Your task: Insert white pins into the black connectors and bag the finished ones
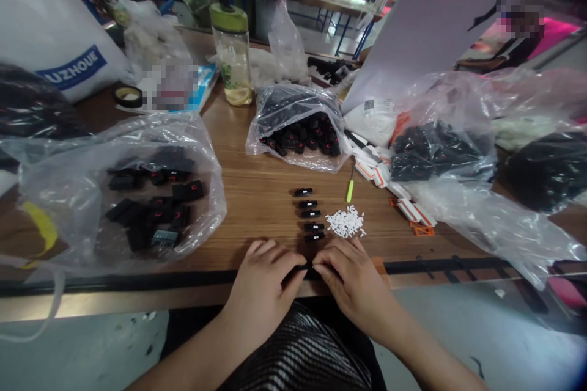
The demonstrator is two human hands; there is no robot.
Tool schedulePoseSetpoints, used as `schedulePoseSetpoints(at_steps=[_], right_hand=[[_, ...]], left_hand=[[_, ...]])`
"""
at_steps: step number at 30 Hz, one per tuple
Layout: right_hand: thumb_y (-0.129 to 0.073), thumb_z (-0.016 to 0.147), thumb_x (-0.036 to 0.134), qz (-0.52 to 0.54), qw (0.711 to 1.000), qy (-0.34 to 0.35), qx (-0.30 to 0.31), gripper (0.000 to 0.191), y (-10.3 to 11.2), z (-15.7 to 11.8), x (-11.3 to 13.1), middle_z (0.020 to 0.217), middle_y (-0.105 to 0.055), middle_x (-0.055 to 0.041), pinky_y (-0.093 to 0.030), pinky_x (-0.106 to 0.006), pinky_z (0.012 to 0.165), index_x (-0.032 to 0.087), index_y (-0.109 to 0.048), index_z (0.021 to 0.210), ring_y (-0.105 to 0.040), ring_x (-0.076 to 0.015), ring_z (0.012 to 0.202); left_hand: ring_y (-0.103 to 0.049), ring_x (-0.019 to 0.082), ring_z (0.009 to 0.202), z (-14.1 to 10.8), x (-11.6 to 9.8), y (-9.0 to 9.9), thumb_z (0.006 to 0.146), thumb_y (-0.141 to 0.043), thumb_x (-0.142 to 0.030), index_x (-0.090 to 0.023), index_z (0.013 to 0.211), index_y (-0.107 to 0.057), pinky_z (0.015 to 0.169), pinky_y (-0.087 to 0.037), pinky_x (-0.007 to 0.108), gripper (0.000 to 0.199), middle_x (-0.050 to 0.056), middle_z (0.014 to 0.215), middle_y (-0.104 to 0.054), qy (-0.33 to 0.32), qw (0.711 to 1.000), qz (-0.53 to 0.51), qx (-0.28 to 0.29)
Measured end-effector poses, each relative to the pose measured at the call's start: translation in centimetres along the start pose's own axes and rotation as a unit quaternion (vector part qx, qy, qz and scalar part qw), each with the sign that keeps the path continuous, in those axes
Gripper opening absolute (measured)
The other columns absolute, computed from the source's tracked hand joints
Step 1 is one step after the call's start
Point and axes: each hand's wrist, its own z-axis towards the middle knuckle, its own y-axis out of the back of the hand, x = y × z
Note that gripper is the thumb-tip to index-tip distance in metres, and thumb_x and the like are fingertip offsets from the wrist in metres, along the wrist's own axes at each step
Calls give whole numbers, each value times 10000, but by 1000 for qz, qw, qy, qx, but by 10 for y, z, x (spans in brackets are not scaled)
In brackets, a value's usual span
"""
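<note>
At the table's front edge, my left hand (268,272) and my right hand (349,269) are closed, fingertips almost meeting. Between them they pinch a small black plastic part (308,266), mostly covered by the fingers. Just beyond lies a column of several black plastic pieces (310,214), each with white dots on top. To the right of this column is a loose heap of tiny white pegs (345,222), close beyond my right fingers. A small tool with a yellow-green handle (350,190) and a thin shaft lies behind the heap.
Clear plastic bags of black parts sit at left (211,195), at centre back (298,134) and at right (440,149). White-and-orange pieces (413,212) lie at right. Behind stand a green-lidded bottle (235,58) and a tape roll (128,96). Another person (518,43) is at far right.
</note>
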Motion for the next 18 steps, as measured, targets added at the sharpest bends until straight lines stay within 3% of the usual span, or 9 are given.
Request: schedulePoseSetpoints(at_steps=[13,18], right_hand=[[-455,1005,181,-104,991,79,-19,243,-5,3,9,819,-656,-47,-397,-378,811,183,-665,882,-568,-207,823],[-585,966,230,-65,994,70,-54,137,-2,-3,4,898,-709,-32,-403,-371,816,197,-682,1058,-596,-200,860]], left_hand=[[-576,226,834,1,-1,0,876,-642,-139,-217,887,-635,804,-391,416,79,5,865,-689,16,1000,-2,8],[-579,230,839,1,0,0,892,-635,-166,-223,910,-646,800,-395,421,61,4,870,-690,15,1000,-9,6]])
